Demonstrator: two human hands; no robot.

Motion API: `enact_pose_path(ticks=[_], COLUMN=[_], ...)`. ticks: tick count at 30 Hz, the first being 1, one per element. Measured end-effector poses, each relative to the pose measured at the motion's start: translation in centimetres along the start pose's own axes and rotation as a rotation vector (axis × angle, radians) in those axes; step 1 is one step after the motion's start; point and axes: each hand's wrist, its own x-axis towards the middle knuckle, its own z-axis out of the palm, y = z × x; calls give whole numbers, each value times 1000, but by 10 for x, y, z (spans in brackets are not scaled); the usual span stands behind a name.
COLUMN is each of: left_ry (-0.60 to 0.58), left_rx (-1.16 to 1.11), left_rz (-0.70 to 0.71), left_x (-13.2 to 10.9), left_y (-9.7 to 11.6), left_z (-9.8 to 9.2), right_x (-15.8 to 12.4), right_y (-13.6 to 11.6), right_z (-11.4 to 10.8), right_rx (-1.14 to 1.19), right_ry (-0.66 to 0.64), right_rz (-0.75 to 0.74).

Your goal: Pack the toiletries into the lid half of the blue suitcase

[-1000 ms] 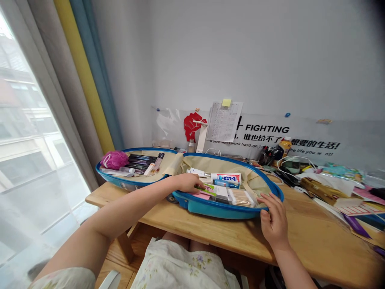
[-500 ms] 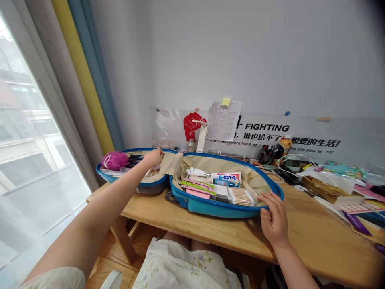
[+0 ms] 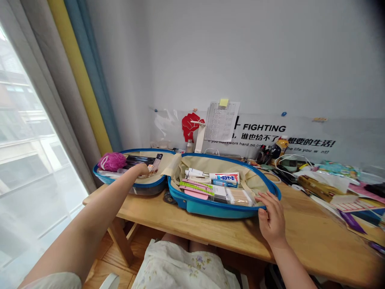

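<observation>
A blue suitcase (image 3: 224, 211) lies unfolded on the wooden desk, its two beige-lined halves side by side. My left hand (image 3: 141, 170) reaches down into the left half, its fingertips hidden among small items. Just beyond it are a slim packet with a dark end (image 3: 157, 161) and several black pens or sticks (image 3: 136, 160). A purple bath puff (image 3: 113, 161) sits at the far left. My right hand (image 3: 273, 218) straddles the right half's front rim, fingers inside and thumb outside. That half holds a toothpaste tube (image 3: 230, 177), a blue tube (image 3: 225, 183), pink-and-green packets (image 3: 197, 187) and cotton swabs (image 3: 240, 197).
On the desk's right side (image 3: 315, 228) lie a brown pouch (image 3: 315, 188), papers, cables and a purple item (image 3: 350, 221). An orange-labelled bottle (image 3: 282, 145) and a small glass jar (image 3: 189, 146) stand by the wall. Curtains (image 3: 87, 72) hang at left.
My left hand has moved left and nearer me within the left half, uncovering the dark-ended packet. My right hand stays at the rim. The view has shifted slightly.
</observation>
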Motion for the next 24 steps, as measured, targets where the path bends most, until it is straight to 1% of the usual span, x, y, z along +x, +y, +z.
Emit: enact_pose_path(ticks=[3, 5, 7, 9, 11, 14, 17, 20, 24], left_ry=[93, 190, 272, 317, 338, 335, 295, 238, 168], left_rx=[11, 15, 21, 38, 70, 130, 184, 225, 242], left_rz=[24, 89, 205, 351, 475, 608, 708, 767, 801], left_x=[-4, -6, -9, -12, -13, -10, 2, 19, 39], left_y=[2, 13, 33, 61, 92, 134, 163, 179, 189], left_z=[-12, -24, -35, -42, -45, -42, -34, -24, -10], right_x=[0, 1, 1, 1, 0, -1, -1, -2, -4], right_y=[-1, -1, -2, -1, -1, 0, 1, 0, 0], right_z=[-1, -1, -1, 0, -1, -2, -4, -5, -6], right_rx=[0, -4, -2, -1, -6, -21, -32, -42, -46], right_ry=[-5, -7, -3, 0, -6, -15, -31, -47, -49], right_rz=[-14, -19, -16, -12, -14, -23, -14, -6, 1])
